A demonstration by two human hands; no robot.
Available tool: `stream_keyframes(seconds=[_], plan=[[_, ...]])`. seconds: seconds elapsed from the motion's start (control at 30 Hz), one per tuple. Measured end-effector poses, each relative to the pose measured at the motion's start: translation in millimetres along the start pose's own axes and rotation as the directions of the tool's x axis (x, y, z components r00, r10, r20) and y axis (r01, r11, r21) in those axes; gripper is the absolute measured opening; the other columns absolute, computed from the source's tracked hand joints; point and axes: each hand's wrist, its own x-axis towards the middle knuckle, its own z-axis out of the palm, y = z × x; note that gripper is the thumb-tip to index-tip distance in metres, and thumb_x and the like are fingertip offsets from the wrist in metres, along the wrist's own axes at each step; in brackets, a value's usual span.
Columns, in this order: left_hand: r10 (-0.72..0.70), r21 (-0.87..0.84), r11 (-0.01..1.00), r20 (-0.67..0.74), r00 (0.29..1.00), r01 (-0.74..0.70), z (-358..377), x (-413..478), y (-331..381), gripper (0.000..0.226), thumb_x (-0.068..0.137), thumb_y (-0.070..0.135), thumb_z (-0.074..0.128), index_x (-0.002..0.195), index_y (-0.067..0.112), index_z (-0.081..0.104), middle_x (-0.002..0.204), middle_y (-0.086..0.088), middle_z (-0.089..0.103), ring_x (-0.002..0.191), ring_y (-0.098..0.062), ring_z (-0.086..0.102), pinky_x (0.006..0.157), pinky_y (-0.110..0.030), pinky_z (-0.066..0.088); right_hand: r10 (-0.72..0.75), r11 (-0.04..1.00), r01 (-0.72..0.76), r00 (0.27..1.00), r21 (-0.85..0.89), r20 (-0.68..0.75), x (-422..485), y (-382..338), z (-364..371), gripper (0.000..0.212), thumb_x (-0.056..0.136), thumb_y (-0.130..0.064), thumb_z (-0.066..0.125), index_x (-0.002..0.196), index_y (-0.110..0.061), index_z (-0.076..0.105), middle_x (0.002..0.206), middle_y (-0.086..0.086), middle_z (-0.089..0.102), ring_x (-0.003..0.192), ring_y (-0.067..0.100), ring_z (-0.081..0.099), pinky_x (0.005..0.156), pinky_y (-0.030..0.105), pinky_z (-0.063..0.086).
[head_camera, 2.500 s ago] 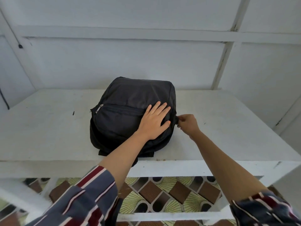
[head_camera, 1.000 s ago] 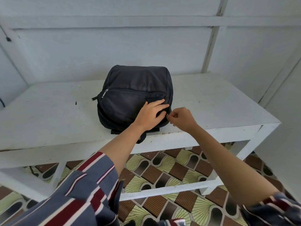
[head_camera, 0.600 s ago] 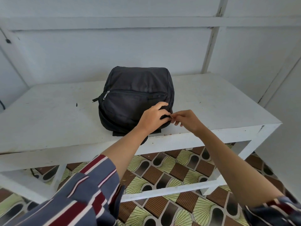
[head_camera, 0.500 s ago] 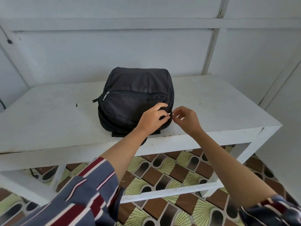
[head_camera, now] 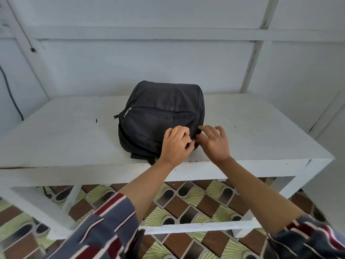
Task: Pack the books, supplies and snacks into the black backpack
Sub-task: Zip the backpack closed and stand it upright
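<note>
The black backpack [head_camera: 160, 116] lies on the white table [head_camera: 261, 131], its front pocket zipper drawn across. No books, supplies or snacks show anywhere. My left hand [head_camera: 175, 143] has its fingers curled and grips the fabric at the backpack's near right corner. Right beside it, my right hand [head_camera: 214, 142] touches the backpack's right side with spread, fairly straight fingers. The two thumbs nearly meet over a small dark zipper pull [head_camera: 194, 140]. My hands hide the corner's zipper end.
A white panelled wall [head_camera: 168, 53] rises directly behind the table. A black cable [head_camera: 11, 94] runs down the wall at the left. Patterned brown and green floor tiles [head_camera: 186, 202] show under the table's frame. The table's front edge is close to my forearms.
My left hand went from lying flat on the backpack to curling onto its near right corner. My right hand let go of its pinch at the zipper and spread its fingers. The camera pulled back.
</note>
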Motion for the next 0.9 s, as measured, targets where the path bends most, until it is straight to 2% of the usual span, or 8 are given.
stream_keyframes(seconds=[0.1,0.27,0.37,0.43,0.53,0.63,0.77,0.9], plan=[[-0.036,0.022,0.999,0.033,0.999,0.035,-5,-4,0,0.016,0.073,0.019,0.072,0.064,0.009,0.063,0.084,-0.005,0.063,0.08,-0.022,0.062,0.072,-0.032,0.045,-0.039,0.998,0.039,0.999,-0.058,-0.002,-1,0,2,0.014,0.067,-0.014,0.081,0.066,-0.009,0.068,0.091,0.011,0.072,0.082,0.026,0.069,0.074,0.037,0.051],[-0.066,0.046,0.997,0.026,0.998,0.064,-16,-14,-8,0.02,0.079,0.023,0.058,0.067,0.007,0.059,0.082,-0.007,0.064,0.077,-0.022,0.061,0.07,-0.031,0.047,-0.006,0.997,0.008,1.0,-0.08,0.024,-3,-2,0,0.017,0.065,-0.012,0.082,0.068,-0.006,0.066,0.09,0.015,0.071,0.082,0.031,0.068,0.077,0.044,0.052],[-0.08,0.071,0.994,0.007,0.997,0.08,-24,-25,-19,0.025,0.083,0.025,0.053,0.067,0.007,0.058,0.08,-0.007,0.063,0.073,-0.022,0.06,0.066,-0.03,0.047,0.032,0.998,-0.03,0.999,-0.049,0.041,-3,-8,0,0.019,0.065,-0.012,0.083,0.07,-0.004,0.066,0.091,0.017,0.07,0.083,0.032,0.068,0.078,0.046,0.051],[-0.067,0.041,0.997,0.008,0.998,0.066,-28,-29,-22,0.028,0.085,0.026,0.049,0.067,0.006,0.058,0.078,-0.008,0.061,0.068,-0.021,0.057,0.062,-0.028,0.044,0.064,0.998,-0.065,0.998,0.016,0.013,-3,-13,-1,0.022,0.068,-0.015,0.081,0.079,-0.003,0.067,0.096,0.018,0.068,0.085,0.033,0.067,0.08,0.043,0.051],[-0.028,0.002,1.0,0.009,1.0,0.028,-34,-31,-23,0.024,0.086,0.024,0.054,0.07,0.006,0.06,0.076,-0.007,0.061,0.064,-0.02,0.055,0.059,-0.025,0.041,-0.064,0.991,0.069,0.997,0.118,-0.05,-5,-24,1,0.034,0.068,-0.019,0.08,0.095,-0.003,0.066,0.101,0.017,0.066,0.085,0.032,0.066,0.077,0.035,0.049],[-0.009,0.001,1.0,0.005,1.0,0.009,-36,-34,-22,0.016,0.082,0.018,0.063,0.071,0.006,0.062,0.073,-0.007,0.062,0.063,-0.02,0.057,0.059,-0.024,0.04,-0.162,0.973,0.17,0.985,0.159,-0.062,-4,-34,5,0.038,0.069,-0.017,0.08,0.104,-0.005,0.069,0.106,0.016,0.067,0.09,0.032,0.066,0.078,0.037,0.052],[-0.022,-0.038,0.999,0.012,1.0,0.022,-35,-38,-17,0.018,0.083,0.017,0.061,0.069,0.006,0.061,0.068,-0.006,0.06,0.059,-0.02,0.055,0.055,-0.027,0.044,-0.225,0.967,0.227,0.974,0.112,-0.033,-5,-35,8,0.036,0.069,-0.02,0.08,0.102,-0.009,0.072,0.113,0.013,0.067,0.101,0.031,0.065,0.088,0.044,0.05],[-0.031,0.019,0.999,0.022,0.999,0.03,-33,-41,-15,0.016,0.078,0.016,0.068,0.066,0.008,0.06,0.064,-0.004,0.06,0.059,-0.018,0.055,0.055,-0.027,0.043,-0.242,0.959,0.239,0.97,0.155,0.0,-6,-33,9,0.039,0.059,-0.007,0.087,0.095,-0.006,0.074,0.109,0.012,0.069,0.1,0.03,0.066,0.086,0.045,0.051]])
